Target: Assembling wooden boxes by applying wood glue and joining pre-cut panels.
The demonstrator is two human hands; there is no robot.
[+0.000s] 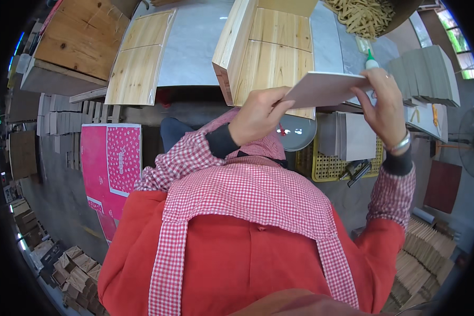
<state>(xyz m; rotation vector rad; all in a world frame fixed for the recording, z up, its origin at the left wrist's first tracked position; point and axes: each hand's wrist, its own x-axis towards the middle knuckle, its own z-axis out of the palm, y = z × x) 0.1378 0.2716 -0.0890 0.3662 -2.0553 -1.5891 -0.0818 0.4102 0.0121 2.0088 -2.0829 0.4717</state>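
Observation:
Between both hands is a thin pale grey rectangular board, tilted over the front edge of the worktable. My left hand pinches its left end with thumb and fingers. At the opposite end, my right hand grips the board's corner, a metal bracelet on that wrist. Just behind the right hand is a white bottle with a green nozzle, partly hidden by the fingers. Beyond the board lies a light wooden panel with a groove across it. A wooden plank stands on edge along its left side.
Another wooden panel lies farther left, beside a wooden box. Tan strips are heaped at the back right. Grey boards stand at right; more boards sit in a yellow crate. Pink printed sheets are at left.

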